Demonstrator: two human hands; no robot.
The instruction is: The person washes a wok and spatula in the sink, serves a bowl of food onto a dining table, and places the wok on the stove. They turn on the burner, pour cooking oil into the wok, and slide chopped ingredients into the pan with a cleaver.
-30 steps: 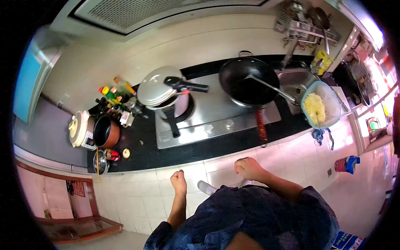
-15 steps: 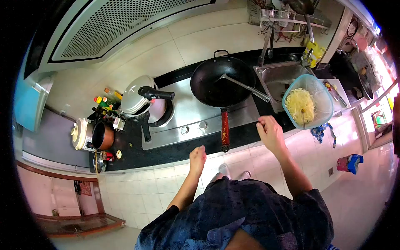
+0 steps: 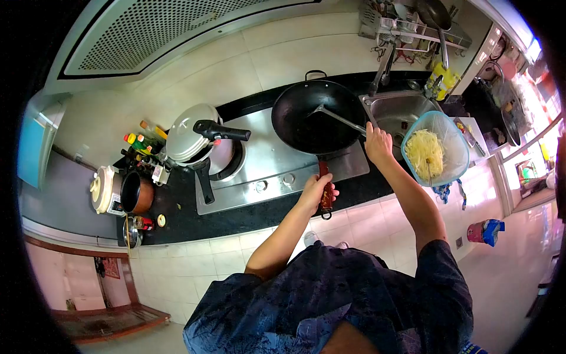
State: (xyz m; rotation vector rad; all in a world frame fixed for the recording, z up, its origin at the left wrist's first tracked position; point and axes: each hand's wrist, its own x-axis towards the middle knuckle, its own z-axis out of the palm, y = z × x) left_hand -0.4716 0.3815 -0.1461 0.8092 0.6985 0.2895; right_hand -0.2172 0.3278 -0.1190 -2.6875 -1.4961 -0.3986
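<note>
A black wok (image 3: 295,121) with a red-brown handle (image 3: 325,197) rests on the steel gas stove. My left hand (image 3: 315,192) is closed around that handle, thumb on top. Inside the wok leans a metal spatula (image 3: 342,120), its blade down on the wok's bottom. The far end of its shaft goes under the fingers of my right hand (image 3: 378,144), which are closed on it at the wok's right rim. To the right of this hand, a pale blue plastic basket (image 3: 457,144) holds shredded potato (image 3: 425,154) at the sink's front edge.
A pressure cooker (image 3: 194,133) stands on the left burner, handles pointing right and forward. Further left are bottles (image 3: 141,143), a brown pot (image 3: 137,192) and a cream cooker (image 3: 106,187). Behind the basket lies the sink (image 3: 401,103); a knife (image 3: 474,141) rests on a white board.
My left hand has moved right and up and taken hold of the wok handle. My right hand has reached forward and gripped the spatula's end. The view has shifted slightly.
</note>
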